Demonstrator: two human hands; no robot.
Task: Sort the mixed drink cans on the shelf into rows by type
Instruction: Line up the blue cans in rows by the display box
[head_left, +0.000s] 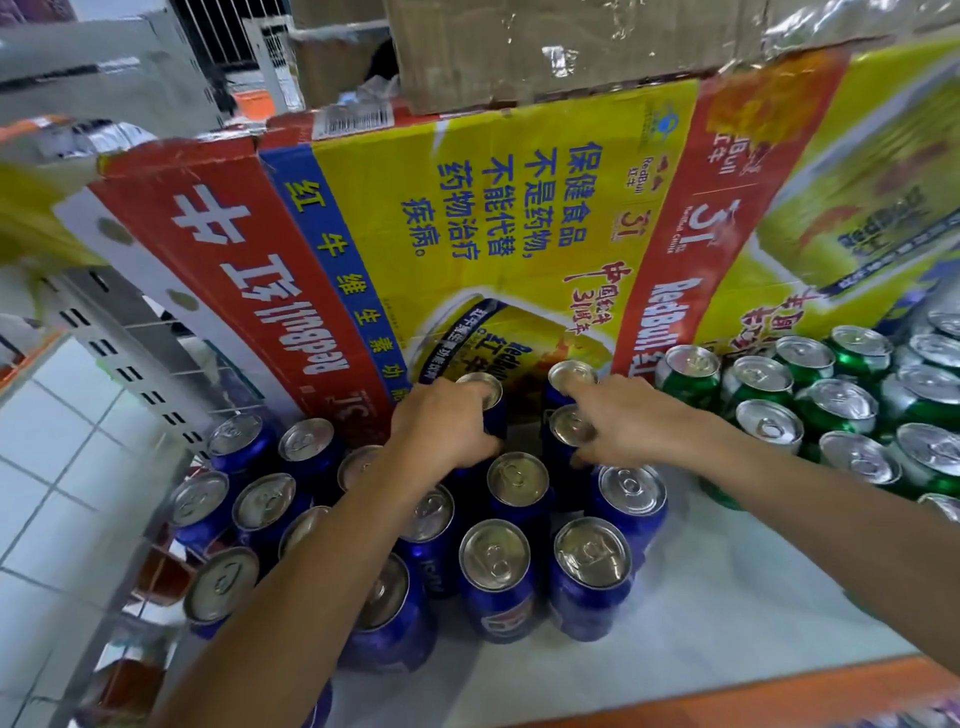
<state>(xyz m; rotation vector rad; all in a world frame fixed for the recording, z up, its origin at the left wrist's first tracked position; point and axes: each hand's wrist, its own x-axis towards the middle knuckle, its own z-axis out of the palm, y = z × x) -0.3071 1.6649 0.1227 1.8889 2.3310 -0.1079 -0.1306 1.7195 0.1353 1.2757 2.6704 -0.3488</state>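
Note:
Several blue cans (498, 577) stand in rows on the left part of the white shelf (727, 613). Several green cans (836, 410) stand grouped at the right. My left hand (441, 426) grips a blue can (480, 389) at the back of the blue group, fingers curled round its top. My right hand (618, 415) grips another blue can (571, 428) beside it from the right. A third blue can (571, 375) stands just behind that one, against the carton.
Large yellow and red cardboard cartons (493, 218) stand right behind the cans and lean over them. A brown box (545, 47) sits on top. White shelf surface shows between the blue and green groups. An orange shelf edge (753, 691) runs along the front. Tiled floor (57, 467) lies left.

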